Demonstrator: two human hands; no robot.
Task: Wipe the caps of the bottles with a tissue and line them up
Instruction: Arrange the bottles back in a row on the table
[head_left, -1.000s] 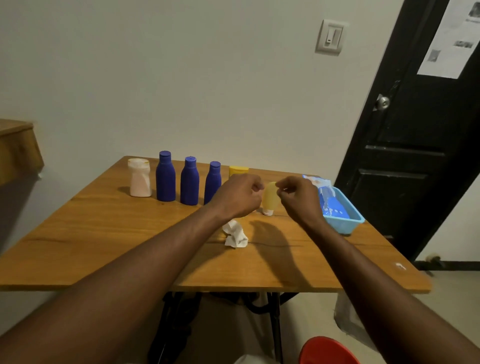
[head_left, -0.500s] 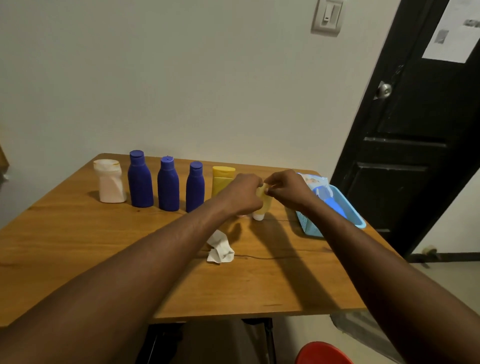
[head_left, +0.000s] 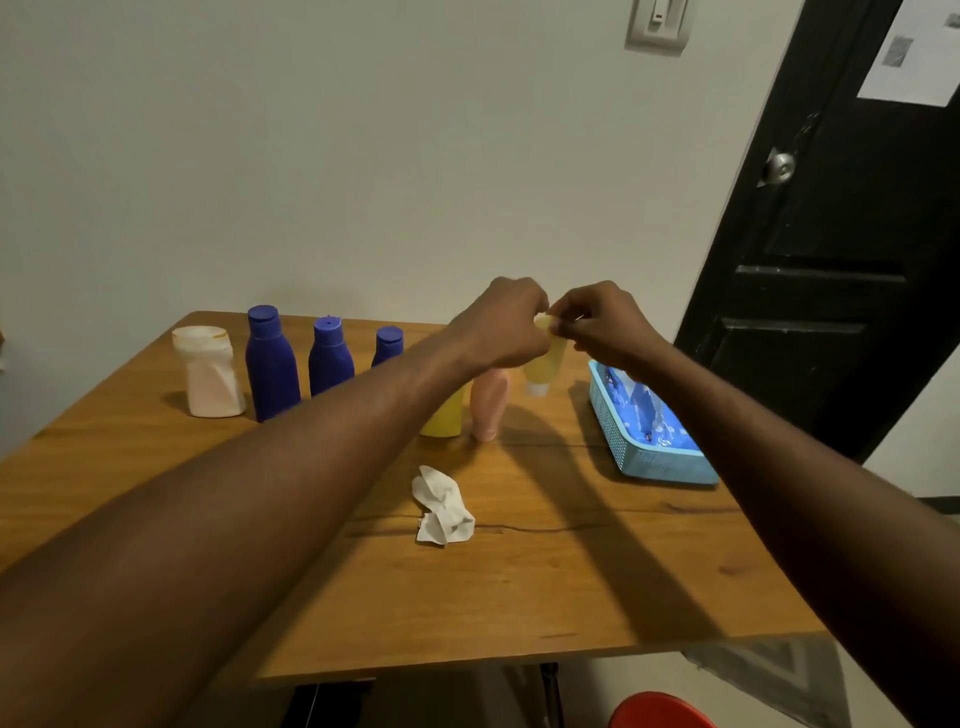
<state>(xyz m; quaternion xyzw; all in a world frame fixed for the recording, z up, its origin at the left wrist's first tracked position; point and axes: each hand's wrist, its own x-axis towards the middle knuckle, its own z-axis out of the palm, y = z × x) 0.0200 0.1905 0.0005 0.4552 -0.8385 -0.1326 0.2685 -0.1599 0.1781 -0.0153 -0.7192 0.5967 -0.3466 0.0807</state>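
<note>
A small pale yellow tube (head_left: 543, 364) stands on its white cap on the wooden table (head_left: 519, 587). My left hand (head_left: 501, 327) and my right hand (head_left: 602, 325) both pinch its upper end. To its left stand a pink tube (head_left: 489, 402) and a yellow bottle (head_left: 444, 418), partly hidden by my left forearm. Further left a row holds three blue bottles (head_left: 271, 364) and a white bottle (head_left: 210, 371). A crumpled white tissue (head_left: 441, 506) lies on the table in front, untouched.
A light blue basket (head_left: 649, 457) with a blue plastic packet inside sits at the table's right side. A black door is to the right, a white wall behind. A red object shows below the table's front edge.
The view has shifted, so the bottles sit further left. Both hands stay pinched on the top of the pale yellow tube, and the pink tube now shows beside it.
</note>
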